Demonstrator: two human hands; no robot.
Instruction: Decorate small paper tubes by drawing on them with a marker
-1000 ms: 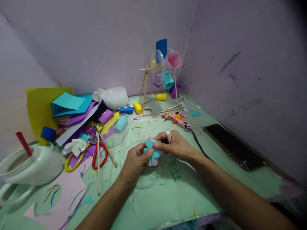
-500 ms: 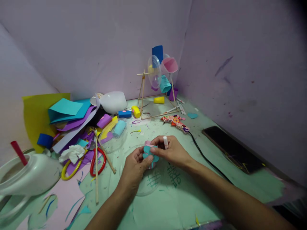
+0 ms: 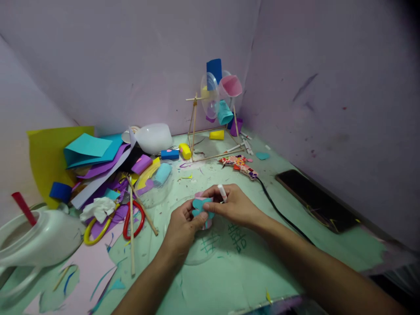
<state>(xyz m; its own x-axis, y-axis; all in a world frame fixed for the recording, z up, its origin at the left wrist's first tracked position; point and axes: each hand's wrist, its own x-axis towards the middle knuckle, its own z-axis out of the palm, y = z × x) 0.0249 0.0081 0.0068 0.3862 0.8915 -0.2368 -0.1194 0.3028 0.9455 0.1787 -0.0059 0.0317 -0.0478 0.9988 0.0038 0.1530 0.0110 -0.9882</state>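
Low over the middle of the green table (image 3: 229, 280), both hands meet on a small pink foam cup with a teal foam cutout (image 3: 200, 206) on its side. My left hand (image 3: 182, 225) wraps the cup from below, thumb on the teal shape. My right hand (image 3: 229, 204) pinches the cutout with its fingertips and also grips a white glue stick (image 3: 222, 192) that points upward. A clear plastic lid (image 3: 197, 253) lies under the hands.
A pile of foam sheets (image 3: 92, 151), red scissors (image 3: 133, 221), yellow scissors (image 3: 95, 227) and wooden sticks lie at left. A white jug (image 3: 42, 240) sits front left. A stick frame with cups (image 3: 216, 109) stands at the back, beside a glue gun (image 3: 239, 165) with its cord. A dark phone (image 3: 315, 199) lies right.
Both hands with the cup have drifted slightly left and lower in view, mostly from the head shifting. The grip on cup, cutout and glue stick is unchanged.
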